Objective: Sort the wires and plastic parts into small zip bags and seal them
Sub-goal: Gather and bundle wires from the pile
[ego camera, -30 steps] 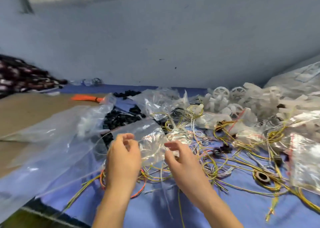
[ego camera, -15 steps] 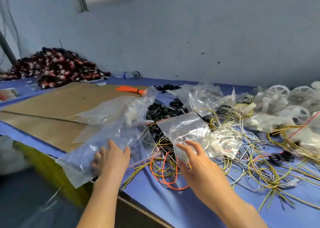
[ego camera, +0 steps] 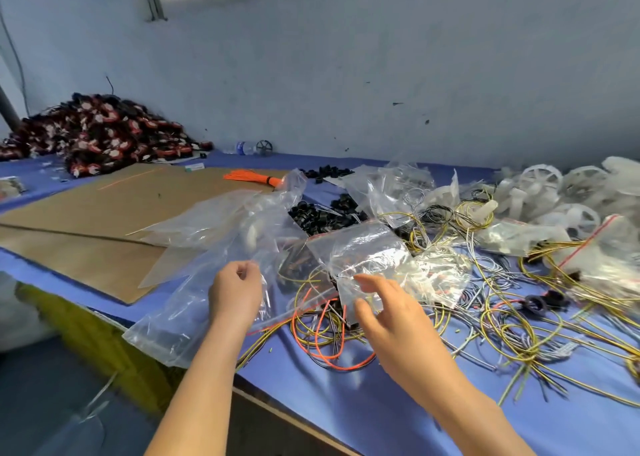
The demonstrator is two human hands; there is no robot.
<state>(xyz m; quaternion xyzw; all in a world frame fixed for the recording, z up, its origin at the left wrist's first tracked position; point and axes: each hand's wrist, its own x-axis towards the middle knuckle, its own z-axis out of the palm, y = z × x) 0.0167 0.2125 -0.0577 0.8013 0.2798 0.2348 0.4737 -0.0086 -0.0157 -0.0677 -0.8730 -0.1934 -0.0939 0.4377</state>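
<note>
Left hand (ego camera: pixel 235 291) now pinching crinkled clear bag (ego camera: pixel 194 303); right hand (ego camera: pixel 388 308) spread.

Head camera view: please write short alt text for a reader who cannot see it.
A person's left hand pinches a large clear plastic bag while the right hand, fingers spread, touches a small zip bag. Both lie on a blue table covered with tangled yellow wires, an orange wire and black plastic parts.
</note>
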